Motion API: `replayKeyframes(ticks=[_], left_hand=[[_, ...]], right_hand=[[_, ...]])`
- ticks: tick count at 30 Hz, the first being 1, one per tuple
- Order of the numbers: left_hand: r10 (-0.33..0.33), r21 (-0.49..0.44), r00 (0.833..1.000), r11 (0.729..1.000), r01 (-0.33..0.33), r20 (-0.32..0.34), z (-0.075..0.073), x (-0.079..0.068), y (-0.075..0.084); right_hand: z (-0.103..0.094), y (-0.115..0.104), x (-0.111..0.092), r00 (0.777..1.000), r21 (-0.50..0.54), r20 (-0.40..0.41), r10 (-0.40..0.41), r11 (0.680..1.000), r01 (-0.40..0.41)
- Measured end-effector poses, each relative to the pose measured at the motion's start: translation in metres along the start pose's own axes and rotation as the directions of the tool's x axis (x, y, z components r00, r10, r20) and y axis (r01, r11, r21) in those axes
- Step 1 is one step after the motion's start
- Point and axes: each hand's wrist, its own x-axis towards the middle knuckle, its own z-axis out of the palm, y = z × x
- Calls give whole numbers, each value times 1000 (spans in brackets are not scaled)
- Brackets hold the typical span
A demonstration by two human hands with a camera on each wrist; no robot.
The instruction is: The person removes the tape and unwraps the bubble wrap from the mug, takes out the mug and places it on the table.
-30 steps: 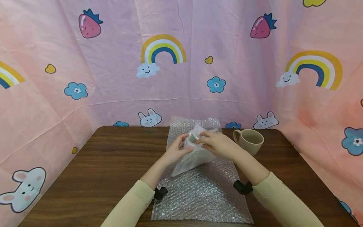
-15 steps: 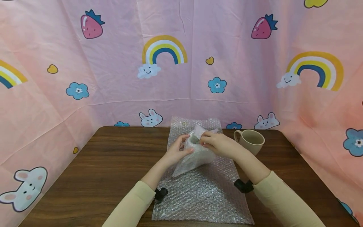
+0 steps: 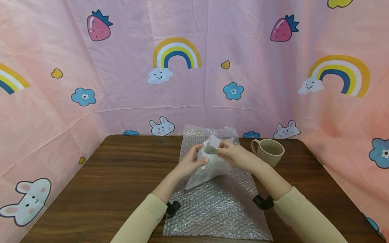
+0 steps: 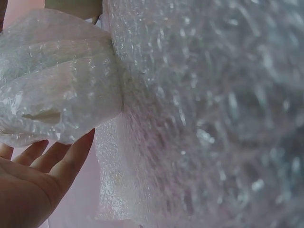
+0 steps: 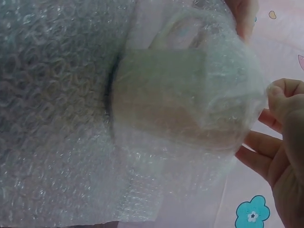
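Observation:
A mug with a handle, wrapped in bubble wrap (image 5: pixel 166 90), stands on a bubble wrap sheet (image 3: pixel 218 209); its outline shows through the layers in the right wrist view. My left hand (image 3: pixel 187 162) holds the wrapped mug from the left, thumb on the near side and fingers behind. In the left wrist view, the left fingertips (image 4: pixel 78 152) lie along the wrap. At the top right my right hand (image 3: pixel 238 156) pinches the edge of the wrap between thumb and index finger, its other fingers near the mug's side. The wrap's top gapes between the hands.
A beige mug (image 3: pixel 268 152) stands unwrapped at the back right, close behind my right forearm. The brown wooden table (image 3: pixel 106 182) extends to both sides of the sheet. A printed pink curtain (image 3: pixel 188 94) closes off the back and sides.
My right hand has shifted slightly to the right, its fingers closing on the wrap's edge, and more of the opening at the top shows. The left hand has kept its hold.

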Motion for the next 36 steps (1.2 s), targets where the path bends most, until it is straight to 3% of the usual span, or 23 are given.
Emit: replayKeyframes(ticks=[11,18,22,30,36], left_hand=[[11,-40,1000,999,-11,11,2,3,1],[18,-29,999,999,-17,41,-3,2,0],[11,-28,999,1000,-10,51,-4,2,0],[12,-30,996,1000,-9,83,-9,-12,31],[15,-52,999,999,-12,47,-7,-16,35]], right_hand=[[0,7,-8,999,72,-31,8,997,-6],[-5,18,-14,987,195,-162,15,981,17],[-4,19,-15,984,205,-176,6,978,30],[1,19,-14,967,226,-255,21,973,39],[5,18,-14,960,286,-271,74,958,8]])
